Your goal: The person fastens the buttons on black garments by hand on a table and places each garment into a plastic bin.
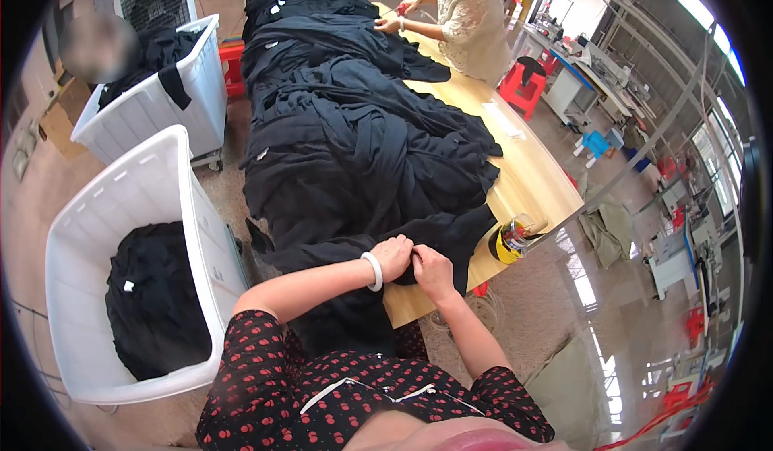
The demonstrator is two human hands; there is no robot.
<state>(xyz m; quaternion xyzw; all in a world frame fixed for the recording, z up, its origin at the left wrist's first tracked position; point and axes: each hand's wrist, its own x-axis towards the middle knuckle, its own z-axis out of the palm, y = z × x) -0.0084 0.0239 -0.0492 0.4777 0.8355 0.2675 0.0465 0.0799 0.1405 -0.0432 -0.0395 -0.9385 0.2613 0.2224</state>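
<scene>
A long pile of black garments (338, 129) covers most of the wooden table (531, 181). Over the near edge hangs one black garment (342, 326). My left hand (392, 258), with a white bangle on its wrist, is closed on this garment's cloth. Right beside it, my right hand (433, 270) pinches the same cloth, the fingertips of both hands almost touching. What lies between the fingertips is too small to make out. To the right of my hands, a jar with a yellow and black label (509, 240) stands near the table's corner.
A white bin (72, 290) with black garments stands close on my left; another white bin (153, 121) is behind it. Across the table's far right side, a person in a lace top (475, 28) handles the cloth. A red stool (523, 87) and sewing machine tables stand further right.
</scene>
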